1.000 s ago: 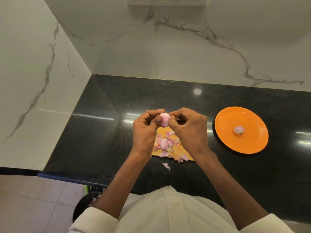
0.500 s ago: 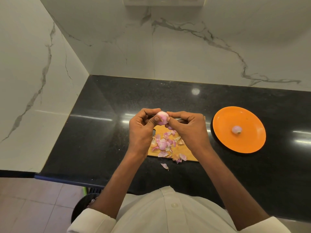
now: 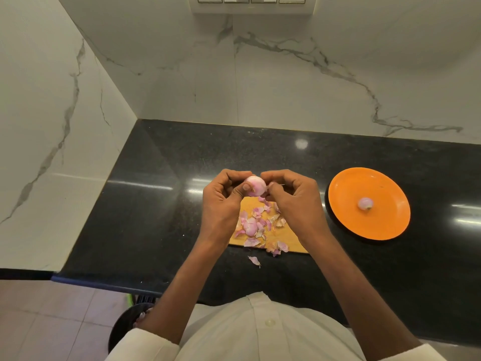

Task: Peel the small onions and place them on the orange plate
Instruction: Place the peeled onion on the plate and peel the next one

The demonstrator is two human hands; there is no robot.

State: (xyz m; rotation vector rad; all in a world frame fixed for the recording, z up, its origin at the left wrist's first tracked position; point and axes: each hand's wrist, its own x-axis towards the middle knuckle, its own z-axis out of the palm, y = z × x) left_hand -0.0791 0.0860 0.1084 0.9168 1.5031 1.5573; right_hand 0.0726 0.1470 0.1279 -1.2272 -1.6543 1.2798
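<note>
Peeling stage, mid-air above the wooden cutting board (image 3: 291,242): left hand (image 3: 221,201) pinching the small onion (image 3: 255,185), right hand (image 3: 294,201) fingertips closed on its skin. One peeled onion (image 3: 365,203) already on the orange plate (image 3: 385,225). Next up, probably: strip the last skin, then over to the plate.

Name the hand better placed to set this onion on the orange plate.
Right. The right hand is nearer the orange plate, on that side; the left hand, pinching the onion, would have to cross over.
</note>
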